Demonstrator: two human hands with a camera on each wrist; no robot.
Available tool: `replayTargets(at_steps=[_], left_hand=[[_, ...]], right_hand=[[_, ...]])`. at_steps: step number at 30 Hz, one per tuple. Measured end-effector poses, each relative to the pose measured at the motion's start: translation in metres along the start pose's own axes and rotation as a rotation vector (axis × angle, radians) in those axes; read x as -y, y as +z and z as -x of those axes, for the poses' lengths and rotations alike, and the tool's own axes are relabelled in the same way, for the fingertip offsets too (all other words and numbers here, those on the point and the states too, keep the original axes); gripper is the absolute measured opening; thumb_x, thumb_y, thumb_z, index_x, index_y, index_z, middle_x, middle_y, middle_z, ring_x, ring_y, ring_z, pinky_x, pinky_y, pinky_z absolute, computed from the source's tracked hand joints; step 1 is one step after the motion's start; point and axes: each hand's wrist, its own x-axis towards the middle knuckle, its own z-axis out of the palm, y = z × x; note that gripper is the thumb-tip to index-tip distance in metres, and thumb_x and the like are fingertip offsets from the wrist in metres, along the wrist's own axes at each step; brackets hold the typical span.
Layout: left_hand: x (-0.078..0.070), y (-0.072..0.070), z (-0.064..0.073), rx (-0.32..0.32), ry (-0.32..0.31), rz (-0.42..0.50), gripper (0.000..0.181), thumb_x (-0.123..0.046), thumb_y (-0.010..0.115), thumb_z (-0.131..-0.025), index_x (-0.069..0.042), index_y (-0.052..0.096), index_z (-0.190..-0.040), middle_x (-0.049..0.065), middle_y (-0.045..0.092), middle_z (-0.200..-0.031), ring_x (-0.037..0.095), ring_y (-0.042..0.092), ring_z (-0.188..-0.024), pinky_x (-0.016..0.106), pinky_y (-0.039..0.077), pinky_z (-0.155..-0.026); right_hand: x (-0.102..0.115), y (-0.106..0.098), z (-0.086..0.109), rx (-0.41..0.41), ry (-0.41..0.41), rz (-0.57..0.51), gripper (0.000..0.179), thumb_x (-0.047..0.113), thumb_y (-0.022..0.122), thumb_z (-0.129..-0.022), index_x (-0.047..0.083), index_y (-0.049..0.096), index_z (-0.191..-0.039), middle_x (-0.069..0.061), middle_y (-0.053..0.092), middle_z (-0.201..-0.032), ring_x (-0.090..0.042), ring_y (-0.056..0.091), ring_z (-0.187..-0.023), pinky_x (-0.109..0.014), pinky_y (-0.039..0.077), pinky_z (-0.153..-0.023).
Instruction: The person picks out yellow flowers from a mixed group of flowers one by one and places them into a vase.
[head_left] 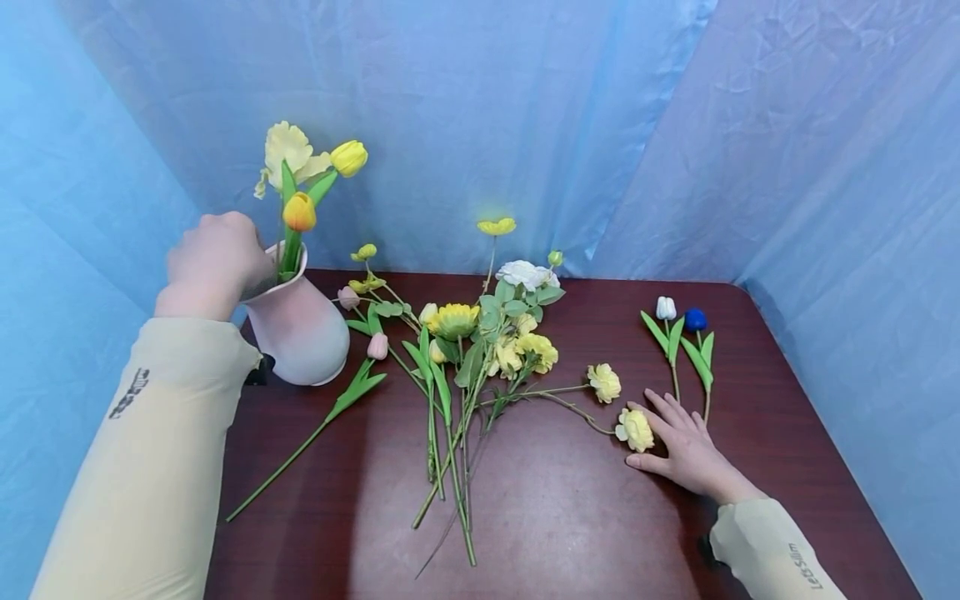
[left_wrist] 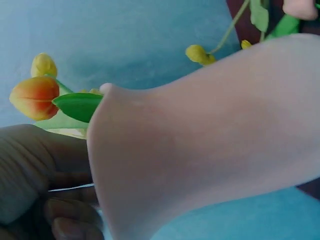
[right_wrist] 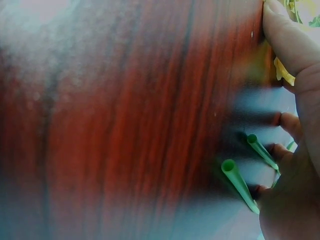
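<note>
My left hand (head_left: 217, 258), fingers curled, grips the rim of a pink-and-white vase (head_left: 303, 329); the vase wall hides some fingertips in the left wrist view. From the vase rise an orange-yellow tulip (head_left: 300, 212), a yellow tulip (head_left: 349, 157) and a large pale yellow flower (head_left: 287, 154). On the table's right side, my right hand (head_left: 686, 450) lies with fingers spread. A pale yellow flower (head_left: 635, 429) sits between its thumb and index finger. The stems of a white tulip (head_left: 665, 308) and a blue tulip (head_left: 696, 320) run down by its fingers.
Mid-table lies a loose bunch with a yellow daisy-like flower (head_left: 453, 321), white blooms (head_left: 522, 274) and several long stems. A pink tulip (head_left: 377, 347) lies just right of the vase. Another pale yellow flower (head_left: 604, 382) is near the right hand. Blue curtains (head_left: 480, 125) hang around the dark red table (head_left: 570, 517).
</note>
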Motion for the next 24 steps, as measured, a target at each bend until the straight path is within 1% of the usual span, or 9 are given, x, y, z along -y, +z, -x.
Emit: replayTargets(at_steps=[1,3,6,11,15,18,21,22,24], left_hand=[[0.0,-0.001,-0.001,-0.014,0.002,0.02,0.037,-0.036,0.048,-0.099,-0.004,0.064,-0.089,0.024,0.059,-0.093,0.044,0.058,-0.082,0.054,0.047,-0.06],[-0.001,-0.002,-0.006,-0.036,-0.005,0.067,0.044,-0.04,0.047,-0.101,-0.003,0.07,-0.112,0.027,0.064,-0.111,0.05,0.059,-0.097,0.06,0.048,-0.069],[-0.002,-0.001,-0.014,-0.046,-0.02,0.162,0.051,-0.037,0.045,-0.105,-0.004,0.061,-0.14,0.028,0.057,-0.139,0.054,0.051,-0.119,0.066,0.046,-0.089],[0.0,0.005,-0.027,-0.056,-0.048,0.291,0.049,-0.035,0.049,-0.106,-0.001,0.063,-0.137,0.026,0.06,-0.138,0.048,0.053,-0.123,0.061,0.047,-0.098],[0.002,0.005,-0.034,-0.041,-0.049,0.312,0.043,-0.031,0.053,-0.105,0.0,0.067,-0.132,0.026,0.062,-0.134,0.045,0.053,-0.122,0.058,0.05,-0.093],[0.003,0.004,-0.037,-0.032,-0.052,0.332,0.04,-0.027,0.056,-0.103,0.003,0.07,-0.127,0.023,0.07,-0.117,0.038,0.062,-0.101,0.048,0.054,-0.074],[0.006,0.003,-0.036,-0.036,-0.063,0.382,0.036,-0.022,0.058,-0.1,0.004,0.072,-0.119,0.013,0.073,-0.088,0.025,0.062,-0.071,0.038,0.049,-0.056],[0.007,0.003,-0.035,-0.039,-0.067,0.399,0.034,-0.02,0.058,-0.099,0.004,0.073,-0.117,0.009,0.071,-0.079,0.021,0.059,-0.062,0.036,0.047,-0.052],[0.011,0.001,-0.032,-0.034,-0.066,0.418,0.03,-0.018,0.056,-0.097,0.003,0.075,-0.11,0.003,0.069,-0.069,0.018,0.058,-0.056,0.036,0.047,-0.051]], right_hand=[[0.0,0.0,0.0,-0.002,-0.003,0.0,0.084,0.056,0.074,-0.088,0.017,0.043,-0.156,-0.022,0.024,-0.165,-0.053,0.015,-0.15,-0.081,0.011,-0.107],[0.001,-0.001,0.001,-0.008,-0.008,-0.002,0.083,0.054,0.074,-0.088,0.017,0.043,-0.156,-0.022,0.024,-0.164,-0.054,0.016,-0.149,-0.081,0.011,-0.107],[0.0,0.0,0.001,-0.011,-0.006,-0.004,0.083,0.054,0.075,-0.088,0.017,0.044,-0.155,-0.022,0.024,-0.165,-0.054,0.015,-0.149,-0.081,0.011,-0.107],[-0.002,0.002,-0.001,0.0,0.001,-0.007,0.084,0.055,0.075,-0.088,0.017,0.043,-0.156,-0.022,0.023,-0.165,-0.054,0.014,-0.15,-0.08,0.01,-0.108],[-0.002,0.003,-0.002,0.003,0.005,-0.013,0.085,0.056,0.075,-0.087,0.017,0.043,-0.156,-0.022,0.023,-0.165,-0.054,0.013,-0.15,-0.08,0.009,-0.109],[-0.002,0.003,-0.002,-0.008,-0.002,-0.013,0.084,0.055,0.075,-0.087,0.017,0.043,-0.156,-0.023,0.023,-0.165,-0.055,0.014,-0.149,-0.081,0.01,-0.108],[-0.001,0.003,-0.002,-0.01,-0.007,-0.014,0.083,0.054,0.075,-0.088,0.017,0.043,-0.156,-0.023,0.023,-0.165,-0.055,0.014,-0.149,-0.081,0.01,-0.107],[-0.001,0.003,-0.002,-0.007,-0.004,-0.014,0.084,0.054,0.075,-0.088,0.017,0.043,-0.156,-0.022,0.023,-0.165,-0.054,0.014,-0.15,-0.081,0.01,-0.108],[0.001,0.002,-0.002,-0.003,-0.002,-0.017,0.083,0.054,0.074,-0.088,0.018,0.042,-0.156,-0.022,0.022,-0.165,-0.054,0.014,-0.15,-0.08,0.009,-0.108]])
